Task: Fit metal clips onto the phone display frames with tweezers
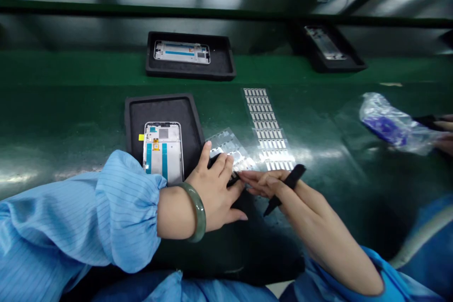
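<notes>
My left hand (215, 191), with a green bangle on the wrist, lies with fingers spread over a small sheet of adhesive pieces (228, 144). Part of a dark object shows under its fingers; its kind is hidden. My right hand (283, 186) is closed, with a black stick-like tool (292, 179) lodged across it. Its fingertips meet the sheet's lower edge beside my left fingers. Left of my hands, a phone frame (163, 151) with blue strips and a yellow tab sits in a black tray (161, 107), partly behind my left wrist.
A longer sheet of silvery pieces (265, 127) lies just beyond my right hand. Further back stand two black trays (221, 59) (318, 63) with phone frames. At the right, a clear plastic bag (389, 122) with something purple lies near another person's hand (446, 134).
</notes>
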The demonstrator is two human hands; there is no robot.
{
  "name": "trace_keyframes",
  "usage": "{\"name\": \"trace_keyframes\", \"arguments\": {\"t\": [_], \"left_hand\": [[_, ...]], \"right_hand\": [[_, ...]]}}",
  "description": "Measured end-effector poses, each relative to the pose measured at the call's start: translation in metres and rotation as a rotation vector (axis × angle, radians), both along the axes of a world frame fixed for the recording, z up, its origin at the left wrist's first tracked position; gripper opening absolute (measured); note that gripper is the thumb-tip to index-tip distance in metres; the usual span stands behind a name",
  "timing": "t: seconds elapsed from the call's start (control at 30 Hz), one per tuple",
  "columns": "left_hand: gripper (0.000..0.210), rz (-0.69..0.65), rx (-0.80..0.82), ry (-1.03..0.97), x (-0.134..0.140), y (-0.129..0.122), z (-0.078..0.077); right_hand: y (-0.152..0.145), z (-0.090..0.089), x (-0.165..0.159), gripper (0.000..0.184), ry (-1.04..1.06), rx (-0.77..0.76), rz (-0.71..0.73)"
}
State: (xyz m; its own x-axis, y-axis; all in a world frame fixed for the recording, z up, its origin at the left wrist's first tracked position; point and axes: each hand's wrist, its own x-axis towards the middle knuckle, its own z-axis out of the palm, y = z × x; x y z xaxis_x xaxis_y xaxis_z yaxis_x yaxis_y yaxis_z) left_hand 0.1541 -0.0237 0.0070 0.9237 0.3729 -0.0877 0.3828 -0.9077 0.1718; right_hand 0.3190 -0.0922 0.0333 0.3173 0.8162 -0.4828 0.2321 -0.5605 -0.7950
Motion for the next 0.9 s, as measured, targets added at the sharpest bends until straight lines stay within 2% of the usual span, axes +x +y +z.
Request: {"name": "trace_keyframes", "arguments": {"t": [0.13,0.2,0.4,0.53,0.6,0.7,0.9], "left_hand": [[0.061,-0.005,-0.004,0.002,-0.001,0.0,-0.001],[0.061,-0.004,-0.011,0.013,-0.001,0.0,0.0],[0.069,-0.006,-0.03,0.035,0.0,0.001,0.0],[0.073,-0.012,-0.03,0.052,0.0,0.001,0.001],[0.073,-0.015,-0.034,0.063,-0.001,0.002,0.002],[0.071,-0.019,-0.042,0.082,0.0,0.003,0.003],[0.069,-0.035,-0.067,0.126,0.001,0.005,0.008]], "right_hand": [[0.0,0.001,-0.001,0.032,0.261,0.034,-0.184],[-0.001,0.001,0.0,0.03,0.263,0.054,-0.222],[-0.003,-0.005,0.003,0.034,0.073,0.033,-0.037],[-0.001,-0.002,0.003,0.039,-0.106,0.0,0.081],[0.0,-0.001,0.003,0.041,-0.124,-0.013,0.11],[0.003,-0.002,0.003,0.04,-0.025,-0.015,0.098],[0.012,0.005,-0.002,0.028,0.285,-0.062,-0.058]]}}
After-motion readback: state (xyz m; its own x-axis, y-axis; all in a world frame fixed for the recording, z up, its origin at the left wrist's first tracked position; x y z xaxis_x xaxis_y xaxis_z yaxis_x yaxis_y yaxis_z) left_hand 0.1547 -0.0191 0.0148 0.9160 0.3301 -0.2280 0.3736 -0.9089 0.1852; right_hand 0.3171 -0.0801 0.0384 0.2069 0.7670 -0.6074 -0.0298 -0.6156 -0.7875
